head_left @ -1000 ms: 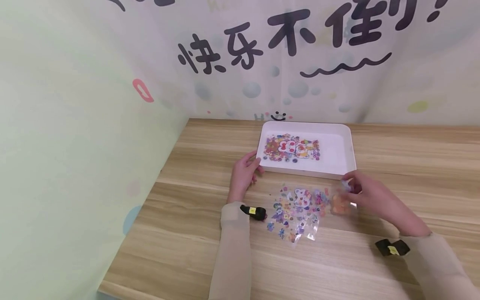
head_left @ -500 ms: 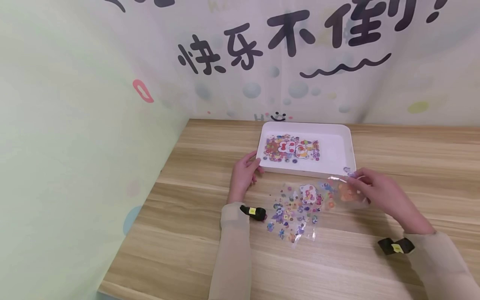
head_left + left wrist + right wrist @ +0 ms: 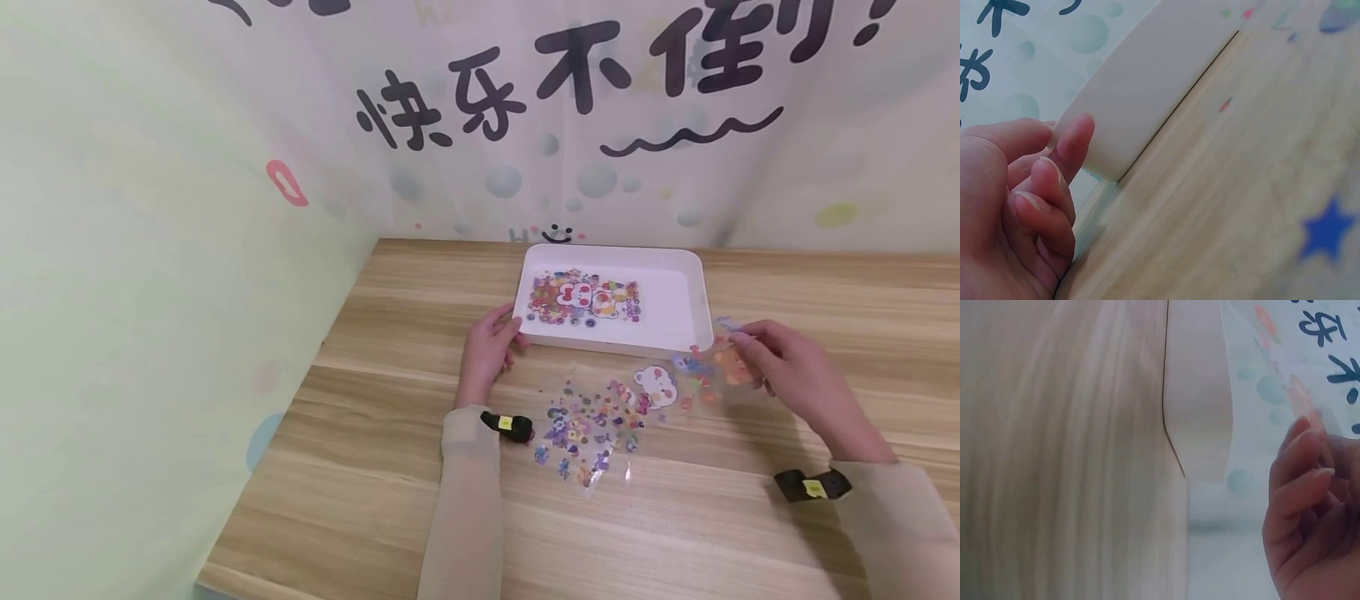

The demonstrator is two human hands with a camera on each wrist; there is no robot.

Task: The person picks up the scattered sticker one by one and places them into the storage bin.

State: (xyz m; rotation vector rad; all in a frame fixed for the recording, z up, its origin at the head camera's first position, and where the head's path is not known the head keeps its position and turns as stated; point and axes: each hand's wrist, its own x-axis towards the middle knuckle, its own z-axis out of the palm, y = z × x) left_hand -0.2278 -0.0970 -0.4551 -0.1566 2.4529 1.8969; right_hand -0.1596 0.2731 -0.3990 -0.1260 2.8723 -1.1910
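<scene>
At its front left corner, the white tray [image 3: 671, 304] is pinched by my left hand [image 3: 483, 350]; the left wrist view shows thumb and finger on the tray wall [image 3: 1141, 81]. My right hand [image 3: 798, 371] pinches the right end of a clear sticker sheet [image 3: 656, 388] printed with a white bear and an orange figure. That sheet slants up to the right, past the tray's front right corner. More clear stickers [image 3: 573, 433] lie on the table below it, partly overlapped by it. Inside the tray, on its left side, lies another sticker sheet [image 3: 576, 296] with a bunny and a bear.
The wood-grain table [image 3: 360, 467] runs back to a printed cloth [image 3: 495, 183] with large dark characters. A pale green cloth wall [image 3: 150, 292] borders the left side. Each wrist wears a black strap [image 3: 510, 425].
My right hand has lifted the bear sheet and drawn it to the right, off the stickers on the table. My left hand and the tray stay put.
</scene>
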